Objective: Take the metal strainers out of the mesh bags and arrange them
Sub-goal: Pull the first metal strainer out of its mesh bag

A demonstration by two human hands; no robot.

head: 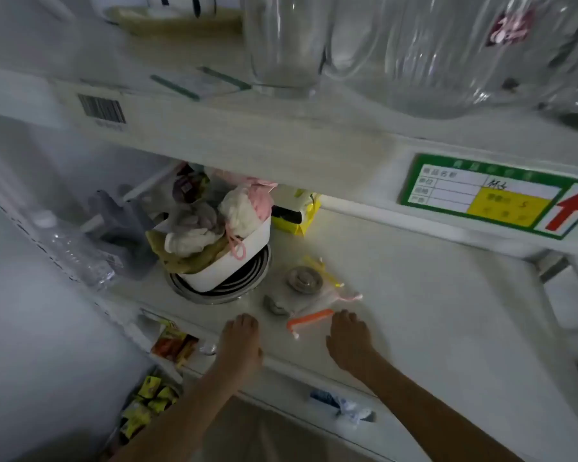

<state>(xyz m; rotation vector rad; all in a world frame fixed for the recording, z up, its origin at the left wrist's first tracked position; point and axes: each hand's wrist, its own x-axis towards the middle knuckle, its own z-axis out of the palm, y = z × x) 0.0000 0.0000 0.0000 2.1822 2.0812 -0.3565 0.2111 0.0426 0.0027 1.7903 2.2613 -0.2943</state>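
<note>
On the white shelf (414, 295) lie two small round metal strainers: one (304, 279) inside a clear mesh bag with a yellow edge, and a smaller one (275, 305) nearer the front. A mesh bag (309, 318) with an orange zip strip lies between my hands. My left hand (241, 341) rests near the shelf's front edge, just below the small strainer, holding nothing. My right hand (349, 338) lies flat beside the orange strip, also holding nothing. A white tub (244, 261) piled with bunched mesh bags sits on a stack of larger metal strainers (214, 290).
An upper shelf (281, 141) with glass jars (284, 45) overhangs closely. A green price label (494, 195) with a red arrow is at the right. A plastic bottle (77, 251), a grey object and a yellow packet (297, 218) stand further back. Snack packets (154, 395) lie below.
</note>
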